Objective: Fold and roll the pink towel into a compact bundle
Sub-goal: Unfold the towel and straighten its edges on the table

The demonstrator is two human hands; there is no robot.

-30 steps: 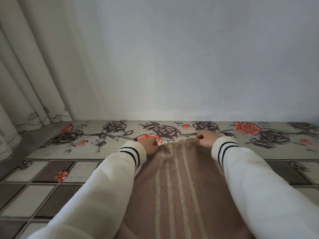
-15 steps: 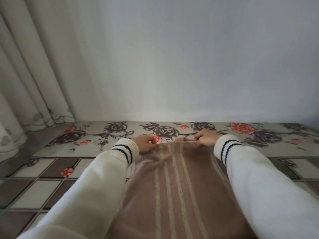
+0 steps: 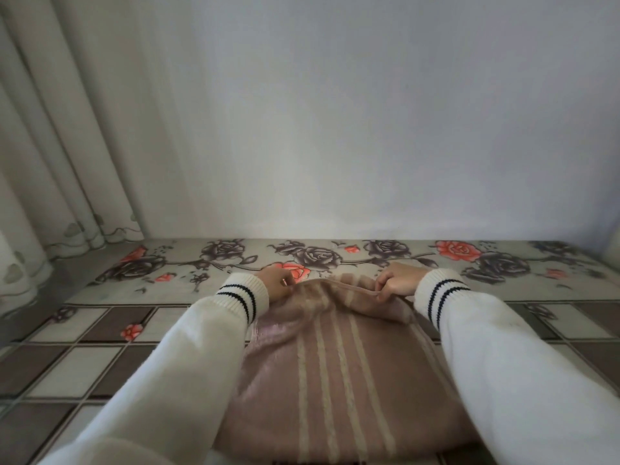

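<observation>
A plain pale wall (image 3: pixel 335 112) fills the upper half of the frame, with curtain folds (image 3: pixel 50 135) hanging down the upper left. Below it the surface (image 3: pixel 100 357) runs across the lower half, covered in a cloth with dark and red roses along the far band and brown and cream squares nearer the camera.

The pink towel (image 3: pixel 335 380) lies in the lower centre of the frame, spread flat on the surface between two white sleeves, with pale stripes running from the bottom edge up toward its far edge. That far edge sits just below the rose band and is lifted and bunched, a fold of cloth turned over on its right side.

The left hand (image 3: pixel 273 285), left of centre, has its grip closed on the towel's far left corner; the fingers are curled in and the cuff hides part of the hold. The right hand (image 3: pixel 397 283), right of centre, pinches the far right part of the edge between thumb and fingers, and a thin taut hem runs leftward from that pinch.

By the look of it, the step in hand is the first fold or the start of the roll from the far edge. The next move calls for both hands to bring that edge toward the camera evenly, keeping it straight so the stripes stay aligned and the layer lands without wrinkles
</observation>
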